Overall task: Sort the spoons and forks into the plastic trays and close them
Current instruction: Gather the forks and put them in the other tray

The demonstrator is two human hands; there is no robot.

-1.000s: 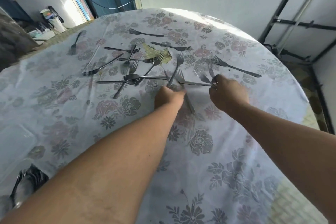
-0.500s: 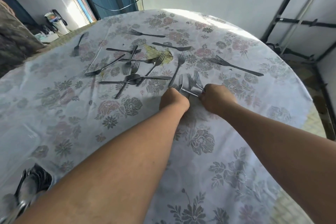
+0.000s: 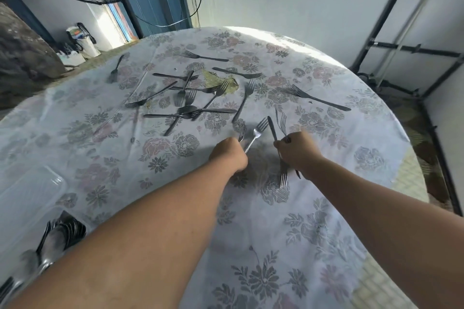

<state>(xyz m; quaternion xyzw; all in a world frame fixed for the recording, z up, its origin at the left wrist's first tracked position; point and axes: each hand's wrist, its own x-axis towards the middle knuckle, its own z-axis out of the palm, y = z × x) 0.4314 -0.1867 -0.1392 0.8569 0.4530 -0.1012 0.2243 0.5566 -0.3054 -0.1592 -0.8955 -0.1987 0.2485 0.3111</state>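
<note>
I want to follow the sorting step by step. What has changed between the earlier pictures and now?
Both hands have drawn back toward the person, gathering forks. The left hand now holds two forks lifted, tines away. The right hand has tightened its grip on its bundle of forks, which it also held earlier. The scattered forks farther out and the spoons in the tray stayed as they were.

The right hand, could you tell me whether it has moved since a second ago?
Yes. The right hand has drawn back toward the person, away from the lone fork lying at the right, carrying forks along.
</note>
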